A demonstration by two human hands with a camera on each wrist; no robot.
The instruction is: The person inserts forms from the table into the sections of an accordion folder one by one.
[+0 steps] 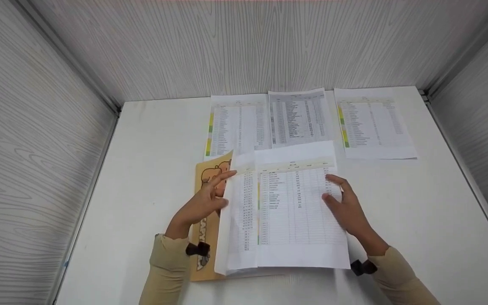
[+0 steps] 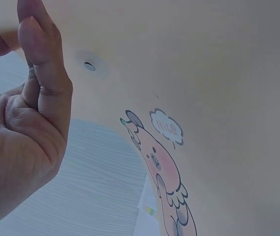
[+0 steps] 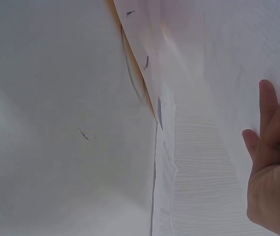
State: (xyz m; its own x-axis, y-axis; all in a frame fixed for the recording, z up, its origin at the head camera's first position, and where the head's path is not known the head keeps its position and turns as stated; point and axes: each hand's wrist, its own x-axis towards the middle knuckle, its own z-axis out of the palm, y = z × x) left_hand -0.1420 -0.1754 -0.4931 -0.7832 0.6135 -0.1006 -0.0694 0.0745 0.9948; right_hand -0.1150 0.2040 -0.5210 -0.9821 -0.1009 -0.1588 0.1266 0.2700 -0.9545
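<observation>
A brown paper folder (image 1: 199, 182) with cartoon animals lies partly opened on the white table, its printed cover facing left. My left hand (image 1: 201, 204) is at the cover's free edge, thumb and forefinger pinching it beside the white papers. In the left wrist view the cover (image 2: 218, 88) shows a round hole and a "Nice" bubble; the left fingers (image 2: 46, 73) are bent. With my right hand (image 1: 347, 207) I grip the right edge of a printed sheet (image 1: 299, 228). Thumb and forefinger lie on its front. Another printed page (image 1: 242, 212) shows on its left.
Three printed sheets lie along the back of the table: a left one (image 1: 231, 120) partly covered by the held papers, a greyish middle one (image 1: 297, 118), and a right one (image 1: 375, 123). Wood-grain panels (image 1: 244, 46) wall the white table (image 1: 142, 169) at the back and sides.
</observation>
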